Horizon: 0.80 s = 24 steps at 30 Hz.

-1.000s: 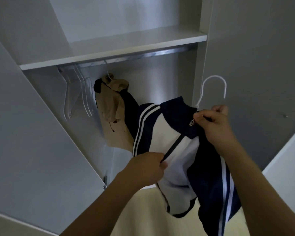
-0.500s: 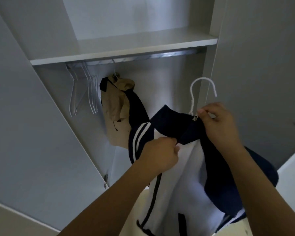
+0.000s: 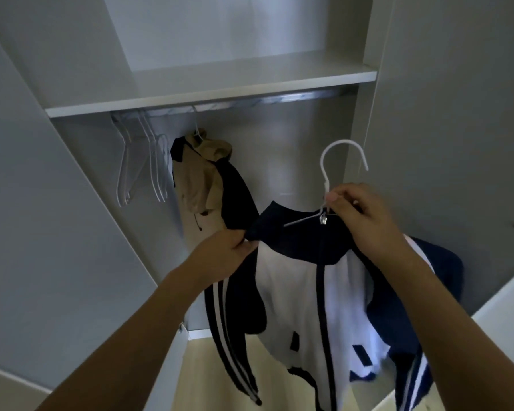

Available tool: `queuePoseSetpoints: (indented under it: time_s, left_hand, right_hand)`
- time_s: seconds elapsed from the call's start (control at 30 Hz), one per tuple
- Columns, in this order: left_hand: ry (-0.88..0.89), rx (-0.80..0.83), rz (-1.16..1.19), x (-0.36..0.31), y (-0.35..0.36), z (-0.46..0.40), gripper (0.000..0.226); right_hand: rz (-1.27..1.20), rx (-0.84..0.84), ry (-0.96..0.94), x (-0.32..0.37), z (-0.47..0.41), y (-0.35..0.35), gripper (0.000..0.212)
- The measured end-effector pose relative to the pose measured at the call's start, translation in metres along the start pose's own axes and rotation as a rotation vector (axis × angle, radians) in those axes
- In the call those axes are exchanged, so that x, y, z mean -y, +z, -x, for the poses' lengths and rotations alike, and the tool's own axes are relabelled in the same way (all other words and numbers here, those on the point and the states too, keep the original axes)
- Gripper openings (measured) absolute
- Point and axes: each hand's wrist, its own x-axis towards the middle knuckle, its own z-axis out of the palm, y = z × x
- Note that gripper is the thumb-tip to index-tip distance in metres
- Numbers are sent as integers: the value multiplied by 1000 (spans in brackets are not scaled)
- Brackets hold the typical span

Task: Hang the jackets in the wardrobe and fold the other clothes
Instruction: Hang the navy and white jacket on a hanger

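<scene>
A navy and white track jacket (image 3: 297, 289) with striped sleeves hangs in front of me on a white hanger (image 3: 334, 164). My right hand (image 3: 359, 215) grips the hanger's neck together with the collar near the zip pull. My left hand (image 3: 226, 253) pinches the left end of the navy collar. The hanger's hook points up, below the metal rail (image 3: 282, 98) and apart from it. A tan and navy jacket (image 3: 204, 179) hangs on the rail further left.
Several bare white hangers (image 3: 143, 161) hang at the rail's left end. A white shelf (image 3: 220, 93) sits just above the rail. Open wardrobe doors stand at left (image 3: 42, 232) and right (image 3: 457, 114). The rail's right half is free.
The jacket has been spread out on the hanger and now faces me with its front open. My left hand moved from the zip edge up to the collar's left end.
</scene>
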Motion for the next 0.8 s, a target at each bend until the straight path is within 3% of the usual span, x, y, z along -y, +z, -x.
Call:
queuePoseSetpoints:
  time_s: [0.1,0.23,0.33,0.47,0.63,0.8]
  left_hand:
    - [50,0,111,1,-7,5,40]
    - [34,76,333,10,-26,6,43]
    - [-69,-11,494,17,-25,-2,47]
    - [-214,-131,639,14,-3,-33,36]
    - [-352,-220,764,-6,22,-104,39]
    - [-389,-373,738,-14,31,-186,32]
  right_hand:
    - [183,44,-36,-1,-16,13,47]
    - [198,174,-99,-9,-51,38,8]
    - [165,198,-50,-13,-83,67,10]
    - [214,224,72,-27,-137,111,30]
    - [256,182,134,-51,-210,141,20]
    - [191,296,142,-62,-295,156,24]
